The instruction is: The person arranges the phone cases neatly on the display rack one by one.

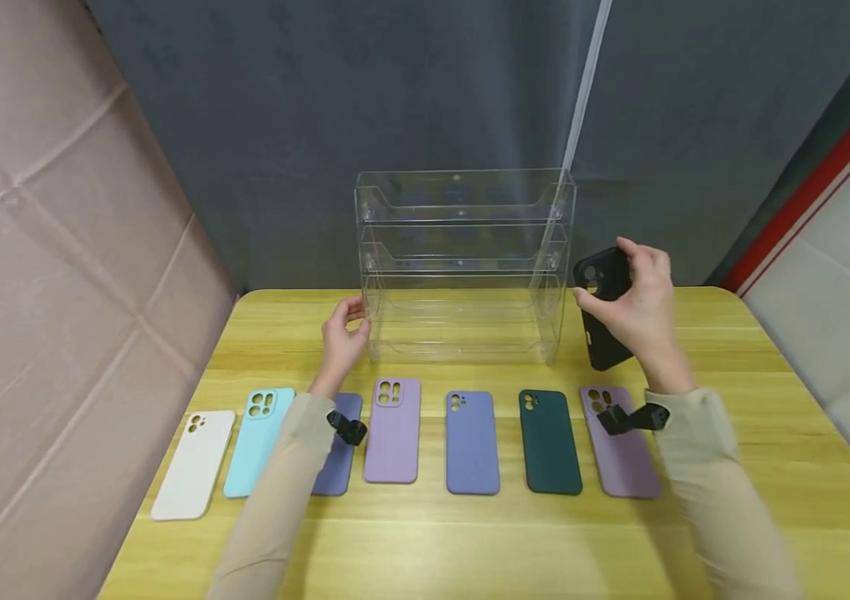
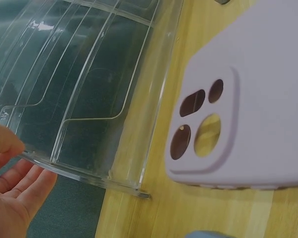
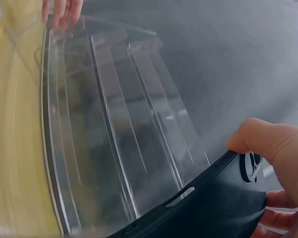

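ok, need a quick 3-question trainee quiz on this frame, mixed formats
1. True or false: the right hand holds a black phone case lifted off the table.
2. What does the left hand touch? A) the teal case B) the clear acrylic rack C) nothing
3. Fill in: the case lying farthest left in the row is ____.

Key: 1 true; 2 B; 3 white.

Tiered rack (image 1: 462, 267) stands at the rear centre of the tabletop (image 1: 470, 542). Before it, seven phone cases (image 1: 472, 442) lie in a left-to-right row. Left hand (image 1: 342, 337) at the rack's left edge; right hand (image 1: 638, 308), with another case (image 1: 603, 308), to its right.
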Demonstrator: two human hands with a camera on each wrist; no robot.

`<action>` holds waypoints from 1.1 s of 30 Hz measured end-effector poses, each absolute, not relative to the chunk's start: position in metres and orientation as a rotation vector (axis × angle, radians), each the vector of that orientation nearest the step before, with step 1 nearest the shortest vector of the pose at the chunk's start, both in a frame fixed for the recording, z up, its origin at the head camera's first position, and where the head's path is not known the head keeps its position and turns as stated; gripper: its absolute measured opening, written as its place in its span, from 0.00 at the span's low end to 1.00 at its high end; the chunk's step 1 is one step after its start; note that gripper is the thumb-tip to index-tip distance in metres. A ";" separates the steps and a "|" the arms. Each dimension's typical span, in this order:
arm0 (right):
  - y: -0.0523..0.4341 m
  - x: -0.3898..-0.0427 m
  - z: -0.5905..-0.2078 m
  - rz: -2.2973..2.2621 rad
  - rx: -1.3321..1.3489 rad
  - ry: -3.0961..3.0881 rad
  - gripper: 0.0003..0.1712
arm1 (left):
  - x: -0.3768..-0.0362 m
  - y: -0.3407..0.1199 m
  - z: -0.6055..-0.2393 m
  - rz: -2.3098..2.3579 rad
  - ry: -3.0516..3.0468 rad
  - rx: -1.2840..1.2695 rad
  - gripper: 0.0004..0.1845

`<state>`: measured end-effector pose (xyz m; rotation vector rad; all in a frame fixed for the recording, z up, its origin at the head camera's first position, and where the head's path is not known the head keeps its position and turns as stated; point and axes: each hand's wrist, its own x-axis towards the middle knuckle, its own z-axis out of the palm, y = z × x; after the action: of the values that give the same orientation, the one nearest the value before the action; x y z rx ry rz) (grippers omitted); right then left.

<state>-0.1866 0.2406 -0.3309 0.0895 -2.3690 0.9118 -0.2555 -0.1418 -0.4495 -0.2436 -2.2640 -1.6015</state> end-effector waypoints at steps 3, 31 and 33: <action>0.227 -0.195 -0.327 0.942 0.117 -2.350 0.44 | -0.255 -0.142 -0.449 -1.606 -2.265 -0.242 0.17; 0.118 -0.259 -0.292 1.100 0.192 -2.328 0.44 | -0.255 -0.138 -0.451 -1.613 -2.244 -0.252 0.17; 0.109 -0.265 -0.288 1.107 0.181 -2.323 0.44 | -0.255 -0.137 -0.451 -1.610 -2.246 -0.244 0.17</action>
<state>-0.2649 0.1089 -0.2881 0.1814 -2.3229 1.1074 -0.2552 -0.1367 -0.4506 -0.2438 -2.2460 -1.6105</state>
